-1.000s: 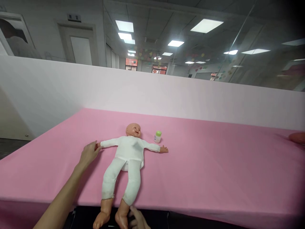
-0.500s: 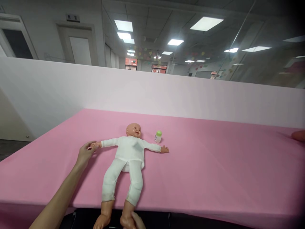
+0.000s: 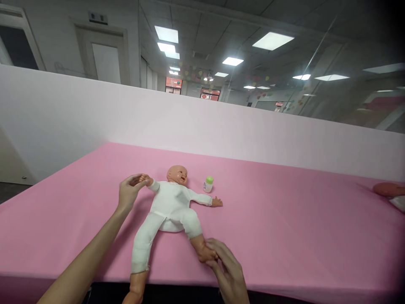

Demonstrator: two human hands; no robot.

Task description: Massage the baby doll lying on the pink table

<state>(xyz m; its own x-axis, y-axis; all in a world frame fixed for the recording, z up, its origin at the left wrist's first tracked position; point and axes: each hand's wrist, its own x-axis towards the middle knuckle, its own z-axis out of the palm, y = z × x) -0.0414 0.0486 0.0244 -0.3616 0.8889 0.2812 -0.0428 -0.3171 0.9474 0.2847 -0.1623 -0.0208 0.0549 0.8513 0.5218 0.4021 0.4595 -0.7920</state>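
Note:
A baby doll [image 3: 172,200] in a white suit lies on its back on the pink-covered table [image 3: 284,228], head toward the far side. My left hand [image 3: 129,190] is closed on the doll's hand at the left, holding that arm bent and raised. With my right hand [image 3: 228,268] I grip the doll's foot on the right side, and that leg is lifted and bent outward. The other leg hangs over the table's front edge. Beside the doll's head stands a small bottle [image 3: 208,185] with a green cap.
A white partition [image 3: 221,131] runs along the back of the table, with glass above it. At the far right edge lies part of another reddish-brown and white object [image 3: 387,190], cut off by the frame.
My left hand has brought the doll's arm up and inward. My right hand has come up from the front edge, raising the doll's foot and swinging it to the right.

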